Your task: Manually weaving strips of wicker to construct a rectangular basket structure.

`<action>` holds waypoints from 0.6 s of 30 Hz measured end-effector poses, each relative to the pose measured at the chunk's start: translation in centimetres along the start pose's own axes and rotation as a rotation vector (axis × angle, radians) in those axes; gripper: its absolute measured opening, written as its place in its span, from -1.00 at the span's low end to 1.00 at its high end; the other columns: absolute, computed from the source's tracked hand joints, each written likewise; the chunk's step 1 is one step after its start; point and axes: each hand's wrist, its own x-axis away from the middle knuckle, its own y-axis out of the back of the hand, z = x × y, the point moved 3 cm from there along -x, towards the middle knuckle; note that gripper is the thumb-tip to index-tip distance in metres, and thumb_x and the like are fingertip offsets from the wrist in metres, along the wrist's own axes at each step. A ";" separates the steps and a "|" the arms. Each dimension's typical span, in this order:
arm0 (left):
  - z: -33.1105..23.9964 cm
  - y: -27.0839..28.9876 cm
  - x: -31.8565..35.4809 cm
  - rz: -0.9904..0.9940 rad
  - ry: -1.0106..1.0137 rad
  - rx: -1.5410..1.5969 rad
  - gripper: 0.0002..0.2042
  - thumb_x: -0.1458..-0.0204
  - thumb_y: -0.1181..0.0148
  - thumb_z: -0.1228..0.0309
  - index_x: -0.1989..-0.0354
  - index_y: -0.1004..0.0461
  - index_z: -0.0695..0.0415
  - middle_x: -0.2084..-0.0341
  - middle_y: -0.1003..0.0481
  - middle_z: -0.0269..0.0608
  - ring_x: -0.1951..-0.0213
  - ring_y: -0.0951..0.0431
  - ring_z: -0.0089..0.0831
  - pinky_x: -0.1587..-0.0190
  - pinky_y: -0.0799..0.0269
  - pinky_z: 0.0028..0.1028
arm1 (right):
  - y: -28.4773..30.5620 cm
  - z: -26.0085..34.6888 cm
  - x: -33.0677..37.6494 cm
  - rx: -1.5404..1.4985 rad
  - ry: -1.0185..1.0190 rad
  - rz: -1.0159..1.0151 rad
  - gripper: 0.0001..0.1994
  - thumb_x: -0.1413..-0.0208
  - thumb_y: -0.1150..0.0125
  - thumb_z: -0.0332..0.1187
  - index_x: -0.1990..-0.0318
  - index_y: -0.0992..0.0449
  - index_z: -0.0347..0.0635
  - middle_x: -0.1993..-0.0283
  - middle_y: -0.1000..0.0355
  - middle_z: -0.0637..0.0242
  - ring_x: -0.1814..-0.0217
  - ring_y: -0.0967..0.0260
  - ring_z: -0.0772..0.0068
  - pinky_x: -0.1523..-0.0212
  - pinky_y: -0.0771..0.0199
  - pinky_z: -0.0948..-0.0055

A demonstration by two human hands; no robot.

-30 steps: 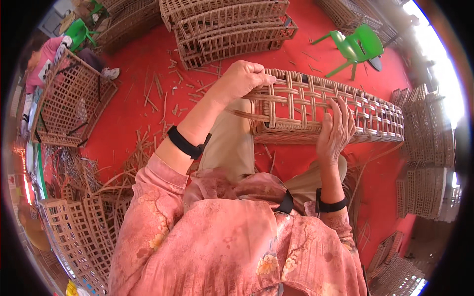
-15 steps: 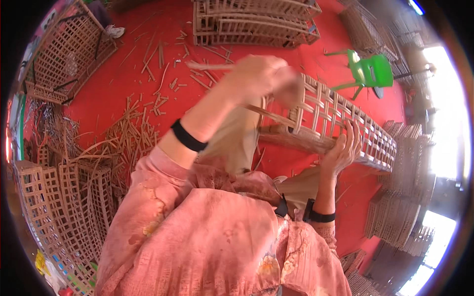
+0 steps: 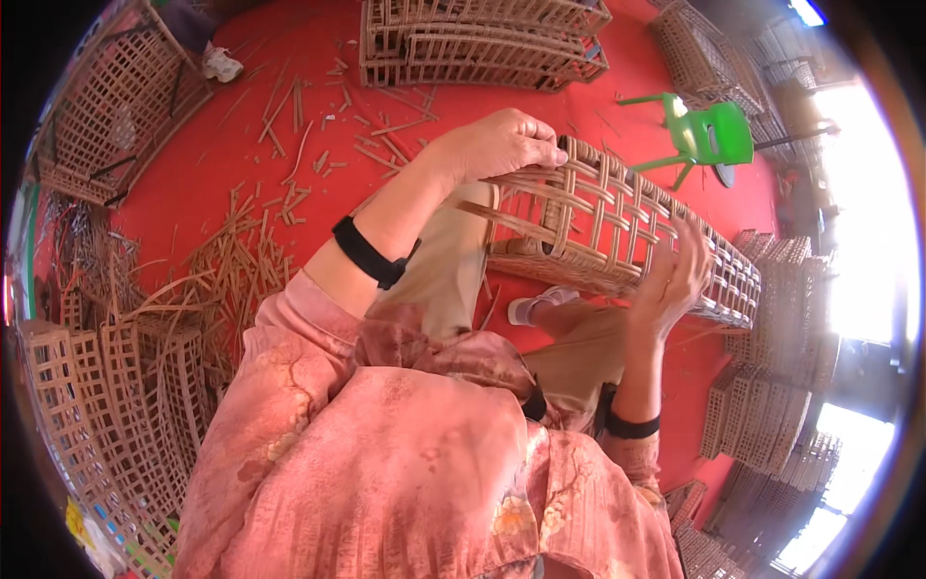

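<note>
Basket (image 3: 610,229), one long openwork piece of brown wicker, is held in front of the person's legs, slanting from the upper middle down to the right. At its left end, at least two loose strands (image 3: 506,220) are left jutting past the weave. Its upper left corner is gripped by the left hand (image 3: 503,150), whose fingers are curled closed; whether a single strand is also pinched there cannot be told. Against its long side, farther right, the right hand (image 3: 675,270) is laid open, fingers extended and slightly blurred. Two black bands are worn, one on the left forearm (image 3: 369,256) and one on the right (image 3: 632,425). Two beige trouser legs (image 3: 453,256) and one grey shoe (image 3: 529,307) are seen below the basket. On the red floor (image 3: 357,203), cane offcuts (image 3: 236,251) too many to be counted are scattered. Beyond the basket, one green plastic chair (image 3: 709,133) is placed, and one stack of wicker frames (image 3: 482,48) is seen at the top. At upper left, one large wicker lattice (image 3: 116,111) is partly shown, with one white shoe (image 3: 223,66) just beside it. At lower left, several lattice panels (image 3: 116,405) are stood in a row; at right, at least two piles of wicker panels (image 3: 762,405) are stacked.
</note>
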 end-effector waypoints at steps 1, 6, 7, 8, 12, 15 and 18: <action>0.0 -0.3 -0.1 0.005 0.000 -0.003 -0.73 -0.16 -0.23 0.19 0.51 -0.51 0.08 0.64 -0.31 -0.58 0.52 -0.23 -0.74 0.44 -0.19 -0.55 | 0.4 0.9 -1.8 -0.047 0.068 -0.037 -0.69 -0.24 -0.05 -0.33 -0.08 -0.54 -0.16 -0.17 -0.46 0.13 -0.23 -0.34 0.04 -0.30 -0.15 0.09; 1.1 -0.7 0.5 0.039 0.089 0.293 -0.76 -0.19 -0.21 0.23 0.45 -0.53 0.09 0.60 -0.39 -0.56 0.51 -0.28 -0.78 0.44 -0.20 -0.63 | -4.3 4.1 -10.0 -0.426 -0.089 0.502 -0.64 -0.26 -0.06 -0.22 -0.08 -0.51 -0.25 -0.09 -0.49 0.09 -0.11 -0.42 0.09 -0.13 -0.37 0.27; 1.1 -0.9 0.4 0.049 0.083 0.294 -0.76 -0.19 -0.21 0.23 0.45 -0.53 0.09 0.60 -0.39 -0.56 0.51 -0.28 -0.78 0.44 -0.20 -0.63 | -5.5 4.3 -10.6 -0.434 -0.097 0.763 -0.62 -0.27 -0.04 -0.17 -0.08 -0.50 -0.24 -0.07 -0.50 0.09 -0.09 -0.43 0.10 -0.10 -0.39 0.31; 1.2 -1.0 0.3 0.036 0.035 0.272 -0.76 -0.21 -0.20 0.23 0.44 -0.52 0.11 0.58 -0.40 -0.55 0.50 -0.30 -0.78 0.43 -0.23 -0.64 | -6.7 4.1 -11.2 -0.432 -0.092 0.769 -0.62 -0.27 -0.04 -0.17 -0.08 -0.50 -0.24 -0.07 -0.50 0.09 -0.09 -0.43 0.10 -0.10 -0.39 0.31; 1.0 -1.0 0.1 -0.087 -0.145 0.111 -0.75 -0.22 -0.19 0.26 0.41 -0.52 0.18 0.54 -0.45 -0.50 0.45 -0.36 -0.75 0.37 -0.32 -0.62 | -9.5 5.3 -10.8 -0.524 0.024 1.097 -0.60 -0.29 0.03 -0.13 -0.05 -0.50 -0.25 0.01 -0.51 0.06 -0.03 -0.46 0.11 -0.03 -0.41 0.33; 0.9 -0.3 0.3 -0.058 -0.140 -0.063 -0.79 -0.20 -0.21 0.30 0.36 -0.55 0.20 0.55 -0.47 -0.47 0.44 -0.39 -0.72 0.34 -0.36 -0.59 | -9.9 5.1 -10.6 -0.491 0.026 1.144 -0.62 -0.29 0.03 -0.14 -0.01 -0.51 -0.26 0.08 -0.52 0.04 0.02 -0.48 0.12 0.02 -0.43 0.30; 0.6 0.2 0.8 -0.113 -0.126 -0.144 -0.82 -0.18 -0.21 0.32 0.35 -0.59 0.17 0.57 -0.47 -0.44 0.46 -0.39 -0.70 0.35 -0.37 -0.56 | -9.4 5.5 -10.0 -0.472 0.039 1.102 -0.65 -0.28 0.03 -0.17 0.04 -0.53 -0.27 0.18 -0.54 0.06 0.10 -0.49 0.14 0.05 -0.44 0.30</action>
